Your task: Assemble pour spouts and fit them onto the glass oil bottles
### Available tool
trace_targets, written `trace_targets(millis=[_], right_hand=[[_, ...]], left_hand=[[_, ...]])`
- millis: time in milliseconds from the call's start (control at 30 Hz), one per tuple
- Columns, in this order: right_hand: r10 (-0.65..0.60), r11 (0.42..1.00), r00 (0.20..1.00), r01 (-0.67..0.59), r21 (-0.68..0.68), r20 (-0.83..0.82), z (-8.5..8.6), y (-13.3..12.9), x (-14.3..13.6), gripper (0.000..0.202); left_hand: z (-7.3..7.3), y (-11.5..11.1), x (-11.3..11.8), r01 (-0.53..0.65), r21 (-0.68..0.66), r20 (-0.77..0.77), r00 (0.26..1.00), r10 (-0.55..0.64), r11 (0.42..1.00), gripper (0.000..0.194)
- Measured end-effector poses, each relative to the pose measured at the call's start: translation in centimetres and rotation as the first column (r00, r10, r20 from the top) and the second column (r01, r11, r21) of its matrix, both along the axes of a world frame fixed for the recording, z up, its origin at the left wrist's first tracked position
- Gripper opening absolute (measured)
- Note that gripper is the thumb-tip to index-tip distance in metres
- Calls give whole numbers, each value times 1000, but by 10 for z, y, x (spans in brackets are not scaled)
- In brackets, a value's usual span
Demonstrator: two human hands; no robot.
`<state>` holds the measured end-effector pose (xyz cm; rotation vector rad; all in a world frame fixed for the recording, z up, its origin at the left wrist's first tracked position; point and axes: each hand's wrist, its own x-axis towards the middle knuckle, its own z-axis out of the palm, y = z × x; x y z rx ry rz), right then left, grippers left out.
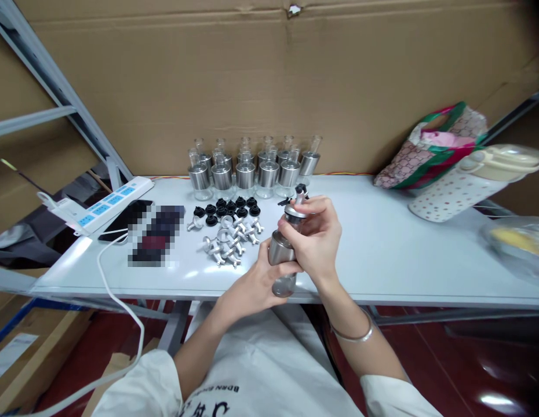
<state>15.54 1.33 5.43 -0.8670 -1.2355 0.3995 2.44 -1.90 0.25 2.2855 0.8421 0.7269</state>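
Observation:
My left hand (269,272) is wrapped round the body of a glass bottle with a metal sleeve (281,249), tilted a little over the table's front edge. At the bottle's mouth, my right hand (315,231) grips a silver pour spout cap (294,212) with a black tip. Whether the cap is fully seated is hidden by my fingers. Left of my hands lie several loose silver spout caps (228,240), with several black stoppers (226,208) just behind them. Similar sleeved bottles (245,174) stand upright in two rows at the back.
On the left are a white power strip (115,200), a dark phone (128,220) and a white cable (105,272). A patterned bag (408,150), a dotted flask (447,188) and a plastic-covered bowl (519,246) stand right. Cardboard (269,75) walls the back.

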Motion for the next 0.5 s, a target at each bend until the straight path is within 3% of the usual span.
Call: trace_targets(millis=[167,333,500], right_hand=[[1,999,1000,-2,-39,-25,3,-2,0,21],[22,999,999,-22,-26,-28,1,-2,1,20],[3,999,999,-5,36,53,1,-3,3,20]], left_hand=[[3,0,-1,25,20,-2,1000,-25,1000,52],[-2,1,-1,32,46,12,999,-32,998,61],[-16,6,2,4,124,143,989,-22,992,98]])
